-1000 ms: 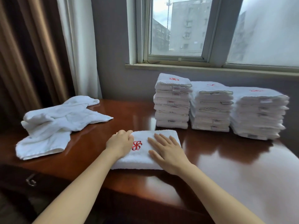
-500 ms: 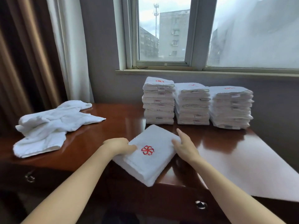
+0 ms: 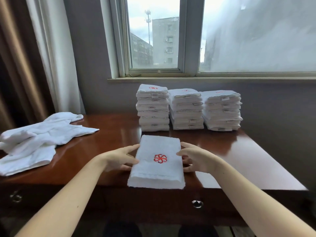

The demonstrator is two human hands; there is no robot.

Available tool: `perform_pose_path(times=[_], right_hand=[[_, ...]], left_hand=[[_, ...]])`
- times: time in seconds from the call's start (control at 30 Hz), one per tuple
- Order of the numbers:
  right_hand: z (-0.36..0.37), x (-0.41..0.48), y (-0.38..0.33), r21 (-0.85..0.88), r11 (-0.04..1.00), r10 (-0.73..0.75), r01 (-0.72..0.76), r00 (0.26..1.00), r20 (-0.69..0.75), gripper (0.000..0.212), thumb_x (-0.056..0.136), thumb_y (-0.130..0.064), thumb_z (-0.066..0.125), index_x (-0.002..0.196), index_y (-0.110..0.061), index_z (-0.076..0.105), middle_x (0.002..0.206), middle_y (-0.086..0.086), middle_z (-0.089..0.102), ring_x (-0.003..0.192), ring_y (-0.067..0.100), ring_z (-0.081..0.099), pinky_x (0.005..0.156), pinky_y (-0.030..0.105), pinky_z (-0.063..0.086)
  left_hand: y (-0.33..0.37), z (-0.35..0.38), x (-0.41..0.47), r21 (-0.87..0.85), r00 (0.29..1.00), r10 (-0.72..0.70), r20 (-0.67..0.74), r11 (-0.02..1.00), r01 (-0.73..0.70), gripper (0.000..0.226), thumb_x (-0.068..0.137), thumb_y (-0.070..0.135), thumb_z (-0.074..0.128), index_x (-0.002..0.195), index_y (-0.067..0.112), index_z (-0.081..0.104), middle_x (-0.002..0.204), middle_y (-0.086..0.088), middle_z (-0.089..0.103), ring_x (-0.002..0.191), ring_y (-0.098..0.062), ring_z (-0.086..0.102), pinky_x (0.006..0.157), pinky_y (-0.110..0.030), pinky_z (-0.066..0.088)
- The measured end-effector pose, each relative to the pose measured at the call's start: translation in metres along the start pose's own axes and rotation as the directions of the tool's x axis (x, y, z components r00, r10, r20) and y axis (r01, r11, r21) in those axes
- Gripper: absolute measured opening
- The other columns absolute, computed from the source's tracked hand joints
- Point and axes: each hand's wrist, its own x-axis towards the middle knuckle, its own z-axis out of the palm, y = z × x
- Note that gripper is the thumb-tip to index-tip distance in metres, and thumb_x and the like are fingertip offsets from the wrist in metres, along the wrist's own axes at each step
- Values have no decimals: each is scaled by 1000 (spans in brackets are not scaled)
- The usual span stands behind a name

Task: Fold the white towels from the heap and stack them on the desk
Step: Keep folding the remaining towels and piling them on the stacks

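The folded towel (image 3: 158,147), logo (image 3: 160,158) up, is at the desk's (image 3: 239,159) front edge, its near end overhanging. The left hand (image 3: 119,159) pinches its left side and the right hand (image 3: 195,158) its right side, thumbs on top, fingers spread underneath. The heap (image 3: 39,139) lies at the desk's left; three stacks (image 3: 186,110) stand at the back

White folded towel (image 3: 159,146), red logo (image 3: 160,158) up, at desk (image 3: 109,134) edge, stacks (image 3: 187,110) behind, heap (image 3: 39,139) left
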Motion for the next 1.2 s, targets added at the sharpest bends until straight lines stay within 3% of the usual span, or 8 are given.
perform_pose_path(times=[0.1,0.27,0.43,0.6,0.83,1.0,1.1,1.2], right_hand=[[2,-6,2,84,996,-2,1,1000,16,37,87,-4,54,114,-27,61,123,10,64,94,23,68,84,40,59],[4,-11,8,116,993,-11,12,1000,-7,55,85,-3,47,135,-24,51,95,7,65,72,17,63,64,27,54],[-1,-25,11,86,994,-69,66,997,35,76,84,-6,44,149,-40,29,131,3,53,73,15,66,63,30,53],[0,-39,3,95,993,-73,69,996,47,74,85,-4,40,149,-38,25,134,-2,53,73,15,67,55,28,49],[-23,-48,-41,-23,957,-290,290,947,-140,79,73,-3,41,142,-42,39,138,-5,49,80,17,57,50,22,40],[-58,-34,-88,-136,849,-529,511,812,-249,82,75,13,38,141,-36,41,137,-6,48,110,0,58,88,14,46],[-80,-21,-125,-213,830,-557,515,782,-279,84,78,12,39,148,-34,35,96,-10,48,51,-10,57,44,6,39],[-103,0,-162,-237,813,-582,532,762,-283,83,79,9,39,146,-39,35,105,-1,51,34,-1,45,32,11,29]], left_hand=[[-1,5,0,-83,1000,10,-26,996,-12,78,90,9,69,151,38,30,115,1,72,102,-10,69,74,-22,57],[-7,15,-1,-282,998,50,46,959,-35,77,92,4,64,153,33,26,129,-4,66,116,-24,64,86,-34,56],[-7,22,-2,-432,994,83,68,901,-45,78,89,-6,61,152,28,32,134,-4,62,121,-26,62,88,-34,57],[9,31,-3,-388,994,107,-12,916,-103,69,92,-7,48,150,28,37,127,0,67,95,-16,68,80,-31,56],[70,30,-1,-315,948,297,-116,894,-319,85,72,-5,56,147,33,39,133,-4,62,106,-24,54,87,-41,44],[134,13,25,-147,869,464,-170,860,-488,88,72,-8,55,146,36,39,118,11,66,91,-7,64,64,-23,53],[173,-4,52,-31,837,508,-201,851,-524,86,83,-18,44,152,31,31,111,13,63,71,1,59,56,-17,48],[211,-21,81,15,821,530,-212,842,-540,84,85,-17,44,153,30,29,116,16,63,77,3,62,60,-19,51]])
